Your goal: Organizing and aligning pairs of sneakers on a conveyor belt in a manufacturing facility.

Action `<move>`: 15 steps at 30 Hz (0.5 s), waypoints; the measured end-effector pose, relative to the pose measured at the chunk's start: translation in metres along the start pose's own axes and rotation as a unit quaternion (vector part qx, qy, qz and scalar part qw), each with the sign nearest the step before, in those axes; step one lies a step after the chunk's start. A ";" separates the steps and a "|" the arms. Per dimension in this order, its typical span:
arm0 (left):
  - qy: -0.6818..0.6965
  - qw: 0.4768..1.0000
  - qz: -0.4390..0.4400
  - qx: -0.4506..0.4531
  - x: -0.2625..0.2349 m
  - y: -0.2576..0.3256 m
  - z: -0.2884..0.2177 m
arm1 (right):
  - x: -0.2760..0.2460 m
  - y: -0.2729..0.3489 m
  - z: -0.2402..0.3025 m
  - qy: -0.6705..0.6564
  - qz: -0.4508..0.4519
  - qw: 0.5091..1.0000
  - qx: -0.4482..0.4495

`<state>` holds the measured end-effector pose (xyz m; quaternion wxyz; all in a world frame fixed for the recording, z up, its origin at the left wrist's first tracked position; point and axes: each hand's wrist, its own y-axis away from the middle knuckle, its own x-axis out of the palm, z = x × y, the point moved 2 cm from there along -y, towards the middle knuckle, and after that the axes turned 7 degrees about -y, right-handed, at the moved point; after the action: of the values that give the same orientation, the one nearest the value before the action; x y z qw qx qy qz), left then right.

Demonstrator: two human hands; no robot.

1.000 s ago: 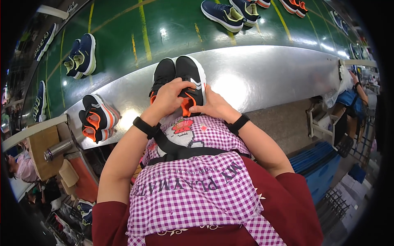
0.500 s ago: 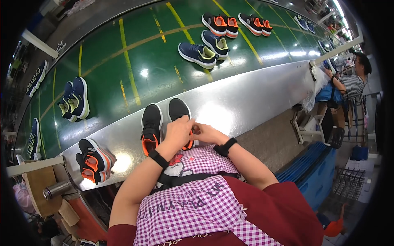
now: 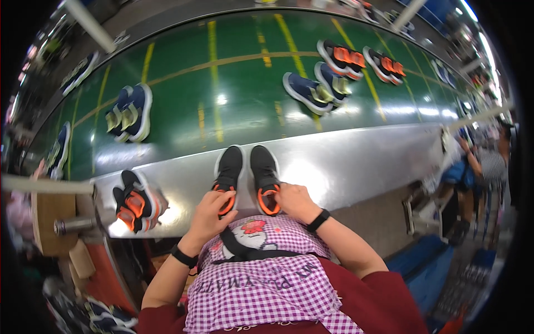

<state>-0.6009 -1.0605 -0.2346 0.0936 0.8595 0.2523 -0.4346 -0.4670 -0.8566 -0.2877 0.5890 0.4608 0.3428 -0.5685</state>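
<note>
Two black sneakers with orange linings and white soles stand side by side on the metal ledge in front of me, toes pointing away. My left hand (image 3: 213, 212) is closed at the heel of the left sneaker (image 3: 230, 163), its fingers at the orange collar and its thumb lower down by the heel. At the outer side of the right sneaker's (image 3: 263, 163) heel opening, my right hand (image 3: 296, 201) grips the collar edge. Its fingertips are partly hidden by the hand itself. Both shoes rest upright and a little apart.
Another black-and-orange pair (image 3: 137, 201) lies on the ledge (image 3: 356, 153) at the left. Beyond it, the green belt (image 3: 178, 94) with yellow lines carries navy pairs (image 3: 129, 114) and black-and-orange pairs (image 3: 340, 58). A person (image 3: 492, 167) in a striped top is at the far right.
My left hand has left the right sneaker and come to the left one's heel. The right hand is at the right collar's outer side. The shoes now stand closer together; the view has turned.
</note>
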 end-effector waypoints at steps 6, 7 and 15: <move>-0.116 0.989 0.053 0.069 0.015 0.007 -0.001 | 0.002 -0.030 0.004 -0.196 0.066 0.974 0.096; -0.118 0.990 0.048 0.060 0.017 0.002 -0.002 | 0.010 -0.036 0.005 -0.208 0.070 0.966 0.135; -0.180 0.982 0.050 -0.004 0.046 -0.006 0.013 | 0.010 -0.028 -0.026 -0.238 -0.137 0.954 0.118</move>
<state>-0.5905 -1.0437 -0.2788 0.1629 0.7784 0.1896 -0.5758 -0.4907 -0.8341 -0.3106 0.5118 0.3267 0.1831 -0.7732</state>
